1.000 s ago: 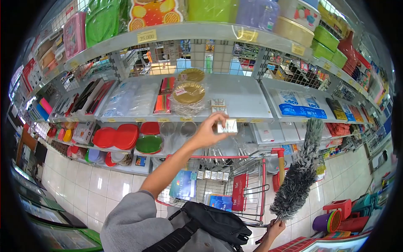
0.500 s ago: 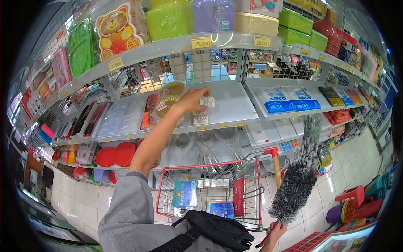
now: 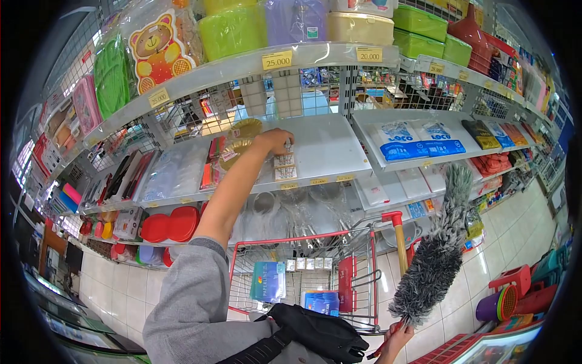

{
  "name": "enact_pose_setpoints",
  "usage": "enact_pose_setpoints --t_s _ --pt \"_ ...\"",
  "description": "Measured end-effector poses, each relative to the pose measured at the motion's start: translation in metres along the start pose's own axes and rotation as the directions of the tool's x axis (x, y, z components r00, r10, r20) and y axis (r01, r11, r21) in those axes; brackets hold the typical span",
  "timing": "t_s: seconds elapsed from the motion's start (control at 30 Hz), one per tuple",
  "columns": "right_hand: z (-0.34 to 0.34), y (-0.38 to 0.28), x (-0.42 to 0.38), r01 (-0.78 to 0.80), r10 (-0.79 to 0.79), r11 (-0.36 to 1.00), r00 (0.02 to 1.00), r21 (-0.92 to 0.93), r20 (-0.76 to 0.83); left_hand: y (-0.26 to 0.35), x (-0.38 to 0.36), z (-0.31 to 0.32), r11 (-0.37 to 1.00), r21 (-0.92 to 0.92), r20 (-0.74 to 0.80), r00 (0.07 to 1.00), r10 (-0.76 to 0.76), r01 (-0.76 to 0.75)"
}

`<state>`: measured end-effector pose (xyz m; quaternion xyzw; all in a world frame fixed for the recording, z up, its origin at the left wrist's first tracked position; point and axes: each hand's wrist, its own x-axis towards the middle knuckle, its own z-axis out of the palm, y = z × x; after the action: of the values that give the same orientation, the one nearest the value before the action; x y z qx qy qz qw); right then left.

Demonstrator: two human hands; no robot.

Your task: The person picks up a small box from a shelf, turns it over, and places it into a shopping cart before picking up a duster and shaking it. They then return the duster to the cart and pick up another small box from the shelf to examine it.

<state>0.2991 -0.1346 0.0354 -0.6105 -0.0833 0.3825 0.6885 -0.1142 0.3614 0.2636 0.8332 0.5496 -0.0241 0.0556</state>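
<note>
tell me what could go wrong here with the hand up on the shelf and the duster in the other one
The left hand rests on small packs stacked near the shelf's front edge; a nudge might tip them into the cart below. The gold plates sit right beside the wrist and could get knocked. The right hand holds the long duster upright, so its head might brush goods on the lower shelves.

The left hand rests on the shelf over small white packs, beside gold plates. The right hand grips a grey feather duster upright beside a red shopping cart
</note>
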Motion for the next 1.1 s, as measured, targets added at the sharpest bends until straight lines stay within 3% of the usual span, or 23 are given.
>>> enact_pose_setpoints --t_s 0.13,0.2,0.27,0.33,0.4,0.47,0.53,0.6,0.63,0.67,0.73,0.8,0.93,0.97,1.0,1.03,1.07,1.1 --pt "0.005 -0.005 -0.003 -0.013 0.013 1.0 1.0 -0.001 -0.016 -0.012 0.016 0.001 0.999 -0.025 0.054 0.998 0.031 -0.03" --pt "0.01 -0.01 -0.006 -0.008 0.01 1.0 0.997 0.022 -0.073 -0.015 0.019 0.007 1.0 -0.016 -0.014 1.0 0.025 -0.025" --pt "0.011 -0.014 -0.009 -0.004 -0.003 0.993 0.998 -0.117 -0.055 -0.001 0.011 0.002 0.997 0.032 -0.111 0.991 -0.071 0.075" --pt "0.006 -0.012 -0.01 0.028 -0.031 0.993 0.999 -0.118 -0.019 0.001 0.012 0.009 0.991 -0.038 -0.346 0.932 0.105 -0.125" --pt "0.008 -0.013 -0.014 0.046 -0.046 0.999 0.999 -0.014 0.003 0.059 -0.032 -0.005 0.921 0.009 -0.636 0.708 0.306 -0.39" --pt "0.008 -0.016 -0.015 0.077 -0.073 0.996 0.995 -0.048 0.074 0.106 -0.074 -0.001 0.809 -0.159 -0.665 0.667 0.335 -0.565" --pt "0.007 -0.017 -0.014 0.089 -0.082 0.993 0.993 -0.083 0.082 0.142 -0.122 0.02 0.685 -0.533 -0.389 0.862 0.324 -0.497" --pt "0.007 -0.018 -0.014 0.104 -0.093 0.988 0.991 -0.116 0.095 0.151 -0.142 0.079 0.497 -0.745 -0.171 0.848 0.502 -0.445" --pt "0.009 -0.019 -0.014 0.075 -0.067 0.991 0.995 -0.114 0.073 0.157 -0.151 0.119 0.418 -0.842 -0.076 0.841 0.535 -0.341" --pt "0.01 -0.021 -0.014 0.048 -0.043 0.992 0.998 -0.112 0.052 0.161 -0.157 0.144 0.548 -0.799 0.15 0.8 0.581 -0.248" --pt "0.013 -0.022 -0.015 0.032 -0.03 0.993 0.999 -0.117 0.024 0.149 -0.165 0.255 0.578 -0.802 0.466 0.762 0.45 0.148" --pt "0.016 -0.024 -0.014 0.016 -0.019 0.994 0.999 -0.107 -0.031 0.125 -0.177 0.374 0.751 -0.659 0.483 0.789 0.38 0.041" --pt "0.009 -0.017 -0.011 0.02 -0.033 0.985 0.997 -0.174 -0.075 0.09 -0.195 0.532 0.843 -0.477 0.631 0.764 0.133 0.247" --pt "0.013 -0.02 -0.011 0.017 -0.034 0.98 0.996 -0.2 -0.079 0.082 -0.199 0.565 0.841 -0.475 0.578 0.812 0.077 0.258" --pt "0.016 -0.023 -0.013 0.011 -0.032 0.974 0.995 -0.228 -0.09 0.07 -0.194 0.583 0.86 -0.502 0.534 0.815 0.226 0.091" --pt "0.017 -0.023 -0.013 0.024 -0.042 0.972 0.997 -0.236 -0.072 0.072 -0.196 0.584 0.761 -0.512 0.572 0.819 -0.043 0.397" --pt "0.022 -0.026 -0.013 -0.005 -0.017 0.978 0.995 -0.21 -0.102 0.076 -0.19 0.572 0.625 -0.501 0.644 0.74 -0.193 0.598" --pt "0.025 -0.028 -0.014 -0.009 -0.015 0.979 0.993 -0.206 -0.115 0.074 -0.182 0.58 0.61 -0.503 0.603 0.754 -0.26 0.613"
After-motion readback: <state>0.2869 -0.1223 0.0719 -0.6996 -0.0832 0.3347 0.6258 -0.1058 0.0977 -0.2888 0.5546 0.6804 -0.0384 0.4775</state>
